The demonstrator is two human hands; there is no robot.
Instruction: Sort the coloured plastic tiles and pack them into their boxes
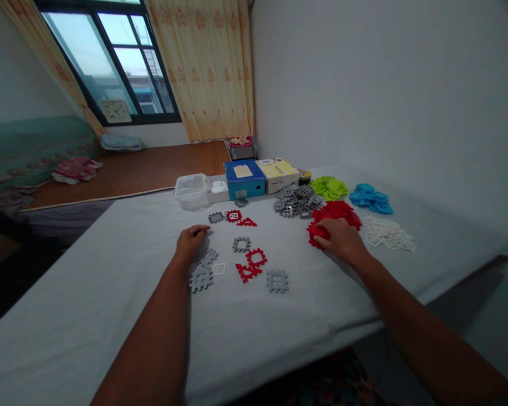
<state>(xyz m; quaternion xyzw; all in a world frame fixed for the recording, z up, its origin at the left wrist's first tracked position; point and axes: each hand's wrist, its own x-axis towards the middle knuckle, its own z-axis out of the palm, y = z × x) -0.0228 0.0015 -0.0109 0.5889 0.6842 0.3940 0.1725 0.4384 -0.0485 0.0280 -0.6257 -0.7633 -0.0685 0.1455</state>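
My right hand (342, 239) reaches into the pile of red interlocking building pieces (338, 211), with thumb and fingers closed on a red piece at its near left side. My left hand (190, 243) rests on the cloth, fingers curled in, and nothing shows in it. Just below it lie grey interlocking pieces (201, 278) and a small white grid piece (219, 269). Between my hands are a grey square frame (241, 244), a red square frame (256, 257), red triangular pieces (247, 273) and a grey square panel (277, 281).
Piles of grey (297, 200), green (329, 187), blue (371, 198) and white pieces (387, 232) surround the red pile. Behind stand a clear plastic container (192, 190), a blue box (244, 179) and a yellow-white box (277, 173). A wall (385, 84) borders the right side.
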